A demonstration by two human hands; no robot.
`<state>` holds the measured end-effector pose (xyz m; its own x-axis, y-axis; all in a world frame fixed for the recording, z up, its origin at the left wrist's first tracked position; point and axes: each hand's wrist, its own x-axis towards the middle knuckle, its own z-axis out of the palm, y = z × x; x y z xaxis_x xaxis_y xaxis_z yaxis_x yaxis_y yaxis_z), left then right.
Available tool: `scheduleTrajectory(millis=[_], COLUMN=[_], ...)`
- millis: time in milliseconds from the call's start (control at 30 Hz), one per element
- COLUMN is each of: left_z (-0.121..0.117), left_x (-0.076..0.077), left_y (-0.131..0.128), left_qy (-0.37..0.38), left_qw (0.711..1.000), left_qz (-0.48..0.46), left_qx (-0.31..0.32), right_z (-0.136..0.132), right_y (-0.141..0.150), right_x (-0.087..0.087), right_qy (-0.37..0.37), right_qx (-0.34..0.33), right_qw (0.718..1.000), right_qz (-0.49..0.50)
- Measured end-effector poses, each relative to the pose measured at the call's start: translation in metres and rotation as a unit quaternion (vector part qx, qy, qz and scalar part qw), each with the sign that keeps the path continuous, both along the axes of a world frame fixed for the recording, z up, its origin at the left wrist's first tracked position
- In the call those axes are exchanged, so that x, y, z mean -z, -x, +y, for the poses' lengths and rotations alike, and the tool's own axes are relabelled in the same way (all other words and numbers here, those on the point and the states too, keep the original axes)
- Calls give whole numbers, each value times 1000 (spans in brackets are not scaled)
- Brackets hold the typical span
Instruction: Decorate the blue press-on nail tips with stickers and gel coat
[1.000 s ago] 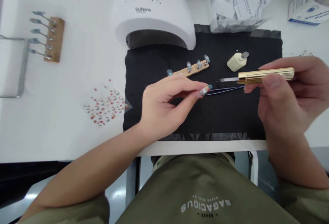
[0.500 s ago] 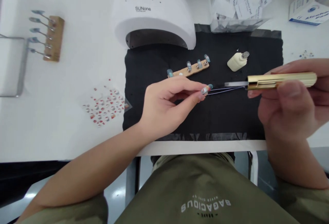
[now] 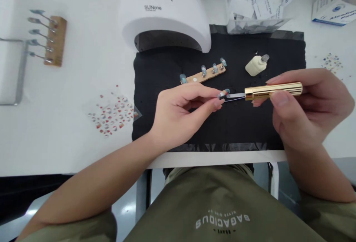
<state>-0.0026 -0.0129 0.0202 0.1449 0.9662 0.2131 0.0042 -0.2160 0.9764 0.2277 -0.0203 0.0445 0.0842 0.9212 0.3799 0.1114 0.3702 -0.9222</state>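
Note:
Pinched between the thumb and forefinger of my left hand (image 3: 180, 112) is a small decorated false nail (image 3: 223, 93), blue-grey with white and orange marks. My right hand (image 3: 308, 105) grips a nail polish brush (image 3: 274, 90) by its ribbed gold handle. The brush's pale tip points left and reaches the nail's right edge; whether it touches I cannot tell. Under the brush lies a thin metal tool (image 3: 233, 99), partly hidden by my fingers. Behind my left hand a wooden strip (image 3: 198, 77) carries several similar nails on small metal studs.
A white nail lamp (image 3: 167, 16) stands at the back of the black mat (image 3: 167, 131). A cream bottle (image 3: 256, 66) is behind my right hand. Stickers (image 3: 114, 116) and a wooden nail stand (image 3: 55, 42) lie left. A clear bin (image 3: 258, 23) and alcohol pad box (image 3: 333, 5) stand back right.
My right hand has moved left with the brush, bringing its tip to the nail. My left hand keeps its pinch in nearly the same place.

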Motion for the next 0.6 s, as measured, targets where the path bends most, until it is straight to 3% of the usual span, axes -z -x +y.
scheduleTrajectory(millis=[167,400,600], left_z=[0,1,1], left_x=[0,1,0], left_y=[0,0,-1], left_qy=[-1,9,20], left_qw=[1000,1000,1000], left_qz=[-11,-1,-14], left_qx=[-2,-5,-11], right_z=[7,-1,1], right_y=[0,2,0], right_x=[4,-4,-4], right_qy=[-73,-10,-17], right_qx=[54,5,30], right_qw=[996,1000,999], right_qz=[-23,-25,-29])
